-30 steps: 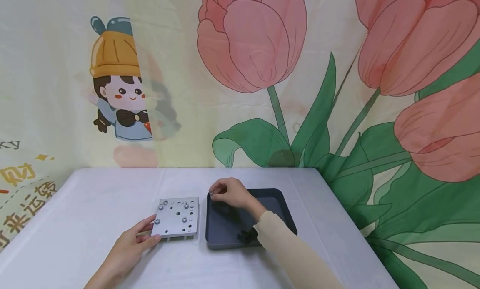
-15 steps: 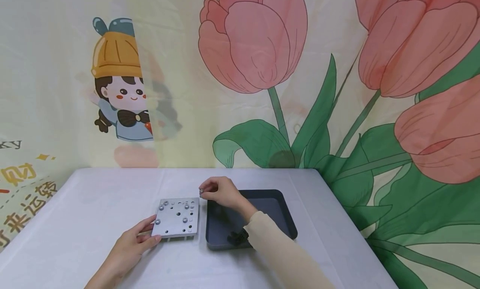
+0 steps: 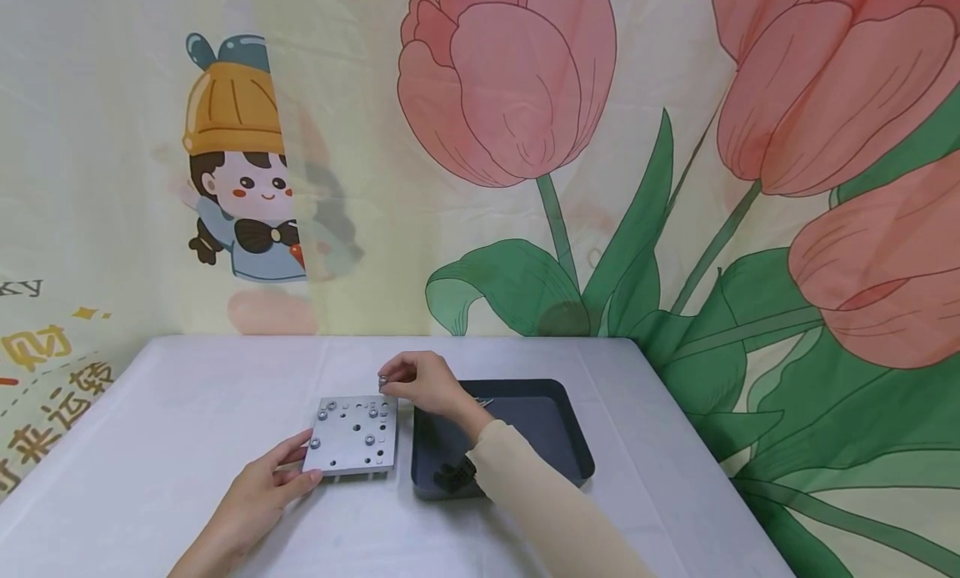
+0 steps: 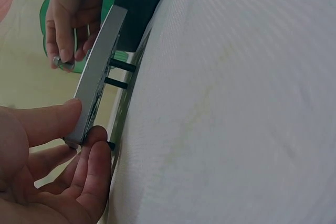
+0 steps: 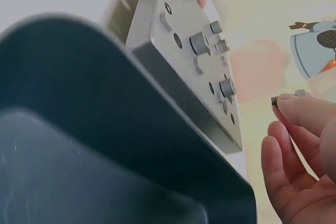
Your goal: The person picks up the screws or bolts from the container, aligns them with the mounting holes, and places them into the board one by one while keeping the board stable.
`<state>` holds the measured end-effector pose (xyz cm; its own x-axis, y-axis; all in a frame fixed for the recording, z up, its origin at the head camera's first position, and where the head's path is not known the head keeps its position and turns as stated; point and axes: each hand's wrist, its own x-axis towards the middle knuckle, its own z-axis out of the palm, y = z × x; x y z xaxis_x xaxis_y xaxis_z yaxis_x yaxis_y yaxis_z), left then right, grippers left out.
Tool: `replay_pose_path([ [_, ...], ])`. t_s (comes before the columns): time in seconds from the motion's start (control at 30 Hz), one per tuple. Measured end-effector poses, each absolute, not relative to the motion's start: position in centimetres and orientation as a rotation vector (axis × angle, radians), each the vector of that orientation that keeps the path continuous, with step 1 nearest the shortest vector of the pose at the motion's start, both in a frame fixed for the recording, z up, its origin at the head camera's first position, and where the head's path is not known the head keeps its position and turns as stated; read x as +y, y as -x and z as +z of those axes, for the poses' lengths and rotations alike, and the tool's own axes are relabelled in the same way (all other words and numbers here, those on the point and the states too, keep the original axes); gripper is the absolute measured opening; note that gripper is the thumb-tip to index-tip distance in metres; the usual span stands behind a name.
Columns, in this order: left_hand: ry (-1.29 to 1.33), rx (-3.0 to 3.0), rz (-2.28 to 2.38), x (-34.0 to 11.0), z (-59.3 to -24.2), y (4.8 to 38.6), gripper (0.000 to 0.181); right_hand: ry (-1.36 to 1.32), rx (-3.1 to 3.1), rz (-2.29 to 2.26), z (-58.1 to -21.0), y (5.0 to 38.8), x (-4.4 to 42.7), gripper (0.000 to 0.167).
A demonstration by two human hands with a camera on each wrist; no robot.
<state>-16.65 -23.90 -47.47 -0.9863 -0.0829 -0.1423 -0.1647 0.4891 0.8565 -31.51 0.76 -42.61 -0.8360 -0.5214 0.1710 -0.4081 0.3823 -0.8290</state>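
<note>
While the left hand holds the metal plate, the right hand has moved over from the tray beside it, pinching a bolt, maybe just above the plate's far edge, so nearer its holes.

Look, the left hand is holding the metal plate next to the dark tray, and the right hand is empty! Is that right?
Not quite: the right hand isn't empty. It pinches a small metal screw, as the head view shows. The left hand does hold the metal plate next to the dark tray.
</note>
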Motion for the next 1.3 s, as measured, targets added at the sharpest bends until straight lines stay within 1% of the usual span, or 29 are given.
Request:
replay_pose_path([
  [0.3,0.231,2.645,1.521,-24.1,-47.5,16.6,0.078,0.868,2.511,-1.443,-43.0,31.5,-1.0,0.018],
  [0.87,0.21,2.661,1.523,-24.3,-47.5,16.3,0.077,0.819,2.495,-1.384,-43.7,31.0,-2.6,0.015],
  [1.3,0.219,2.651,1.539,-24.0,-47.8,16.6,0.078,0.82,2.555,-1.324,-44.1,31.2,-2.6,0.013],
])
